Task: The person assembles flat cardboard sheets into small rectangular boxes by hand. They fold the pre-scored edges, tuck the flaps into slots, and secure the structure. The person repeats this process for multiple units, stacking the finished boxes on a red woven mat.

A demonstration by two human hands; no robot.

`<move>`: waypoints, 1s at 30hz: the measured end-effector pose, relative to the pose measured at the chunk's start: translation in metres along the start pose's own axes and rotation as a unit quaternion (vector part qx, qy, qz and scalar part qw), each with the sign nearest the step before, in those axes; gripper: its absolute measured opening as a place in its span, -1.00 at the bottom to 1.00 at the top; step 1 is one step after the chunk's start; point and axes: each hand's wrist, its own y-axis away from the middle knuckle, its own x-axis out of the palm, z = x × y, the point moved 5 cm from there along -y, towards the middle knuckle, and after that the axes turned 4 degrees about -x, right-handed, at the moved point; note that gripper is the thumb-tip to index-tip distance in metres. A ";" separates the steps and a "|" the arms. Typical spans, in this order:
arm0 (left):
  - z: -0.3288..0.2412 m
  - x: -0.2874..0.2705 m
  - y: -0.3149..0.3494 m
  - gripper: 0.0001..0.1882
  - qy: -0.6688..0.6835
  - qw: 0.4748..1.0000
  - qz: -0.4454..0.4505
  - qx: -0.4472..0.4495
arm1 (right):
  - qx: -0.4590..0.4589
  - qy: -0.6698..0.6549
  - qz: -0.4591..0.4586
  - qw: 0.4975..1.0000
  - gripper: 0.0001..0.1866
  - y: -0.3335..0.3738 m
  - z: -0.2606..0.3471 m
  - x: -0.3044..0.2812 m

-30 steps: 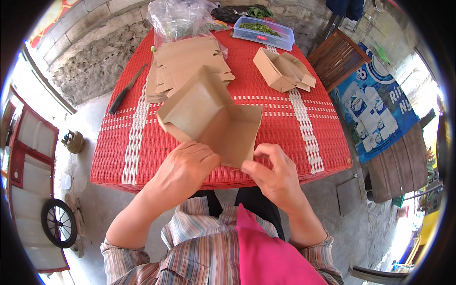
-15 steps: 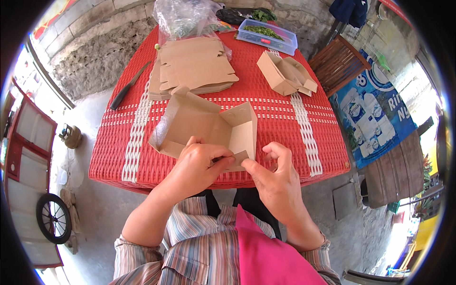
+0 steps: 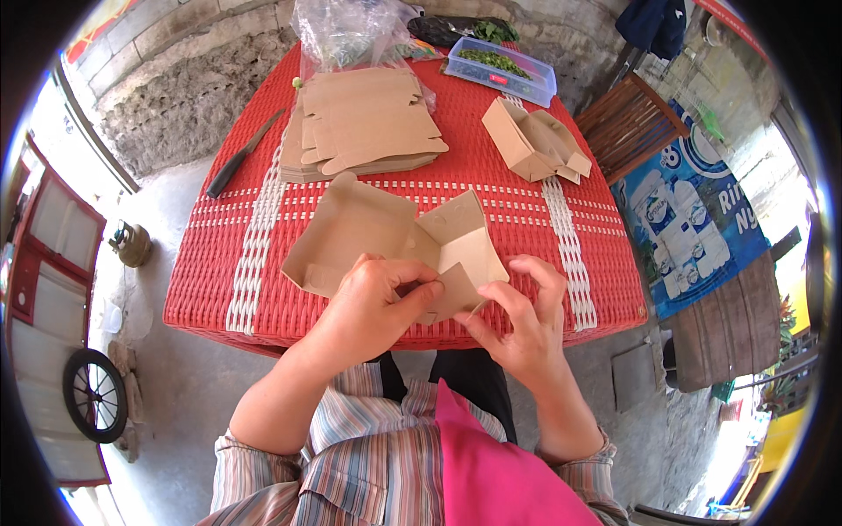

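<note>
A partly folded brown cardboard box (image 3: 364,223) is at the near edge of the red woven table, its lid panel spread to the left and its right side walls standing up. My left hand (image 3: 386,294) pinches the box's near wall between thumb and fingers. At the near right corner, my right hand (image 3: 524,311) grips the edge with thumb and index finger, its other fingers loosely curled. Behind the box lies a stack of flat cardboard blanks (image 3: 368,114). To the far right rests another folded box (image 3: 517,140), its top open.
A dark-handled knife (image 3: 237,167) lies at the table's left. Along the back are a clear plastic bag (image 3: 346,35), a dark bag (image 3: 438,31) and a plastic tub (image 3: 537,88) holding chopped greens. A wooden chair (image 3: 627,123) stands past the right edge.
The box has shifted slightly right and its near wall is raised more upright. My right hand has moved a little right and now grips the corner edge. My left hand keeps its pinch.
</note>
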 end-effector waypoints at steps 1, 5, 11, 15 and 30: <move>-0.002 0.001 0.000 -0.83 0.006 1.000 -0.001 0.006 | -0.018 0.008 -0.041 0.999 -0.58 0.001 0.000 0.001; -0.004 0.003 0.004 -0.82 0.045 0.999 -0.001 -0.016 | -0.067 -0.034 -0.127 0.989 -0.58 0.016 -0.005 0.012; -0.009 0.005 0.006 -0.83 0.088 0.996 -0.005 -0.017 | -0.112 -0.059 -0.177 0.976 -0.62 0.017 -0.001 0.012; -0.004 0.009 0.005 -0.77 0.160 0.986 0.012 -0.046 | -0.102 -0.040 -0.197 0.974 -0.67 0.020 -0.002 0.012; -0.006 0.008 0.005 -0.86 0.184 0.983 -0.003 0.001 | -0.046 -0.013 -0.100 0.994 -0.70 0.010 0.004 0.012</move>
